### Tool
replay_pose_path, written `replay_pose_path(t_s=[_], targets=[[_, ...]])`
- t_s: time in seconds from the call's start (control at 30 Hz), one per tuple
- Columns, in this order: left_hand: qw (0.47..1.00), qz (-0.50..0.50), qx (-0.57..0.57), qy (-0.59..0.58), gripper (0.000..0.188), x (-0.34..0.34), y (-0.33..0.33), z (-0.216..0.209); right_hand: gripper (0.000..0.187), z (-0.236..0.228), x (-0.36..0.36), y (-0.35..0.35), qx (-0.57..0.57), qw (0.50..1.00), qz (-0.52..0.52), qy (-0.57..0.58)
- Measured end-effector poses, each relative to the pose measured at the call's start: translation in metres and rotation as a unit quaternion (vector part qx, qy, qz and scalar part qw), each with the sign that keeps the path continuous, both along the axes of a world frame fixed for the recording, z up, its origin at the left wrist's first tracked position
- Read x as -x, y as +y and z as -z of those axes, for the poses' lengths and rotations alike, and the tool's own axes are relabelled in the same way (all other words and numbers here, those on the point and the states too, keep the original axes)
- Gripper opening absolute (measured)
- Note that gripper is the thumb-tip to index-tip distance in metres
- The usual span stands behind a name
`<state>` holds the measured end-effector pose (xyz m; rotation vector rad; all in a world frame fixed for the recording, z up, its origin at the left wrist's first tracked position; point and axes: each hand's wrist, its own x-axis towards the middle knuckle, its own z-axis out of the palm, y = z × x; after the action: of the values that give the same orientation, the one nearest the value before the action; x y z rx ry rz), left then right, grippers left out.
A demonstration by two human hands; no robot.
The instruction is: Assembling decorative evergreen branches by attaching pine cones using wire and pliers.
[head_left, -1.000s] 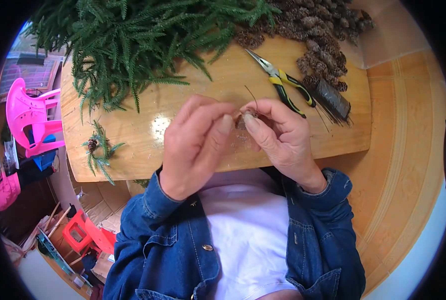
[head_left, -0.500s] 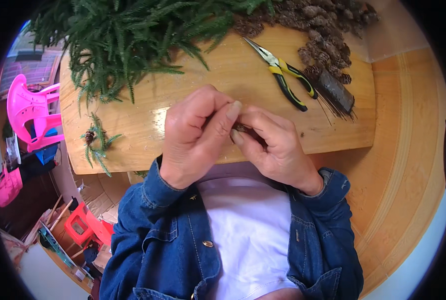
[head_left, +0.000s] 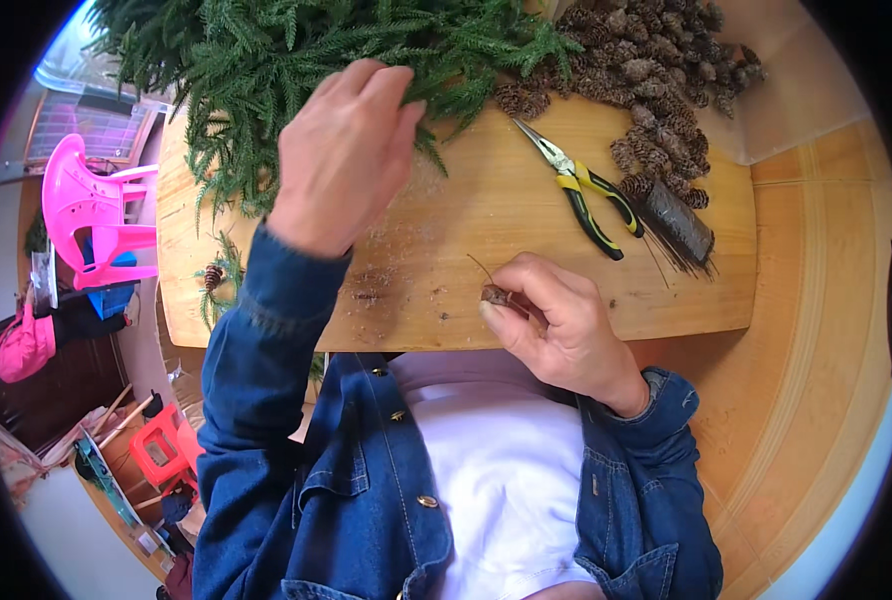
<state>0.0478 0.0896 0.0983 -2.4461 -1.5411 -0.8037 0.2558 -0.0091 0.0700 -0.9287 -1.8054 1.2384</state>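
Note:
My right hand [head_left: 564, 325] pinches a small brown pine cone [head_left: 495, 295] between thumb and fingers, just above the table's near edge. A thin wire [head_left: 479, 267] sticks up from the cone; the rest is hidden by the fingers. My left hand [head_left: 346, 150] is stretched forward over the near fringe of the green artificial pine branches [head_left: 266, 60]. Its fingers are bent and apart from the thumb, with nothing visible in them. A small sprig with a pine cone [head_left: 212, 277] lies at the table's left edge, beside my left sleeve.
Yellow-black needle-nose pliers [head_left: 584, 190] lie on the wooden table [head_left: 446, 220], right of the middle. A dark bundle of wires [head_left: 678, 222] sits beside them, below a heap of pine cones [head_left: 656, 70]. Pink [head_left: 96, 215] and red [head_left: 161, 450] plastic chairs stand at the left.
My hands have parted. The left has moved forward to the branches; the right has stayed near the table edge, its pine cone and wire now showing. The view has shifted slightly.

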Motion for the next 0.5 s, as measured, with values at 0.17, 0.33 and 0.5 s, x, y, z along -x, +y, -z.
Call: replay_pose_path(t_s=[0.17,0.33,0.5], targets=[[0.985,-0.046,0.075,0.151,0.019,-0.011,0.015,0.019,0.015,0.005,-0.011,-0.001,-0.017,1.000,-0.018,-0.019],[0.998,-0.014,0.054,0.043,0.014,-0.003,0.010,0.013,0.015,0.014,-0.025,0.004,-0.011,1.000,-0.006,-0.006],[0.997,0.018,0.018,-0.079,0.017,0.004,-0.002,0.010,0.015,0.020,-0.027,0.012,-0.015,1.000,-0.008,0.000]])
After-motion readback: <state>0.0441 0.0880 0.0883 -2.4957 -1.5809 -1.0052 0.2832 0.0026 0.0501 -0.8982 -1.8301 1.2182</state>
